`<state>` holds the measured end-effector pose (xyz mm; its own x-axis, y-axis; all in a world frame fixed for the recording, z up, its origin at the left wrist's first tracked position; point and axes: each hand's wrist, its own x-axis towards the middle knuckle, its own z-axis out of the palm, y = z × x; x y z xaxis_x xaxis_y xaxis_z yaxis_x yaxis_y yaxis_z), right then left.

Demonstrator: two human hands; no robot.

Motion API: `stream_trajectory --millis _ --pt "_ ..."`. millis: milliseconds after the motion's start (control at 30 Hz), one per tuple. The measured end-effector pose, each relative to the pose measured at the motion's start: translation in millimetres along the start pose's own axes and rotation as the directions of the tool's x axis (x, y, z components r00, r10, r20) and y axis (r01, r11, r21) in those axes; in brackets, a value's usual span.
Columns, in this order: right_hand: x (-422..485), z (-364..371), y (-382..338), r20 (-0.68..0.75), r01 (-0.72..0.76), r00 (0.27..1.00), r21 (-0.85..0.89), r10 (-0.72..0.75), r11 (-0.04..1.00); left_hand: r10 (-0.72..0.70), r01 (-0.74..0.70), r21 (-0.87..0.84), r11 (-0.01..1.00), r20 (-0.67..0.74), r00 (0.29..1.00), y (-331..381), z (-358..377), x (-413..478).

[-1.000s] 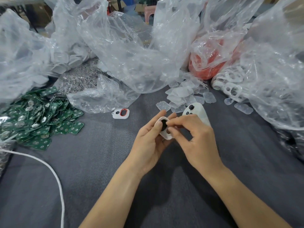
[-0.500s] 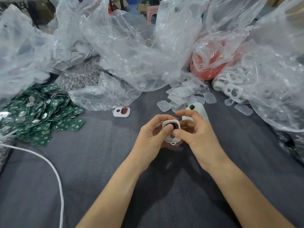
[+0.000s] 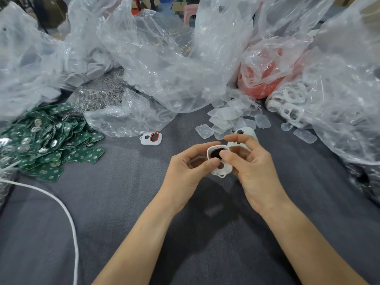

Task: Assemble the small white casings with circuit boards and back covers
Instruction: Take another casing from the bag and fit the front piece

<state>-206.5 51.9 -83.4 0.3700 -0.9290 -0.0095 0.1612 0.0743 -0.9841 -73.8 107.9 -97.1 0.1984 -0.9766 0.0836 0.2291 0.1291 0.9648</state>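
In the head view, the white casing (image 3: 224, 171) — well right of the green circuit-board pile (image 3: 47, 140) — had turned upright since a second earlier, pinched by left hand (image 3: 185, 169) and right hand (image 3: 253, 167), thumbs seating perhaps a dark insert (image 3: 214, 154).

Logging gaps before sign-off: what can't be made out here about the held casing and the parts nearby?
Head view: what sits inside the held white casing; thumbs of the left hand and right hand cover its opening.
Head view: the larger white part behind; the right hand hides its near end.
Head view: red contents of the clear bag; crumpled plastic blurs them.
Head view: white cord; both ends cut off by frame edges.
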Motion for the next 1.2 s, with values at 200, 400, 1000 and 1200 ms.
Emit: stream_trajectory --millis 200,400,1000,1200 --pt "-0.6 2.0 0.3 0.007 0.034 0.999 -0.012 -0.033 0.999 0.108 -0.089 0.19 0.978 -0.089 0.99 -0.4 4.8 -2.0" --pt "-2.8 4.6 0.2 -0.013 0.121 0.992 -0.067 -0.122 0.99 0.114 -0.088 0.196 0.977 -0.129 0.985 1.5 11.8 -2.6" --pt "-2.7 5.0 4.7 -0.007 0.203 0.972 -0.476 -0.235 0.856 0.135 -0.049 0.382 0.923 -0.203 0.97 -8.2 10.6 -2.1" --pt "-0.6 0.4 2.9 0.036 0.132 0.991 -0.453 -0.13 0.881 0.193 -0.076 0.491 0.868 -0.193 0.962 -13.8 6.2 -1.8"
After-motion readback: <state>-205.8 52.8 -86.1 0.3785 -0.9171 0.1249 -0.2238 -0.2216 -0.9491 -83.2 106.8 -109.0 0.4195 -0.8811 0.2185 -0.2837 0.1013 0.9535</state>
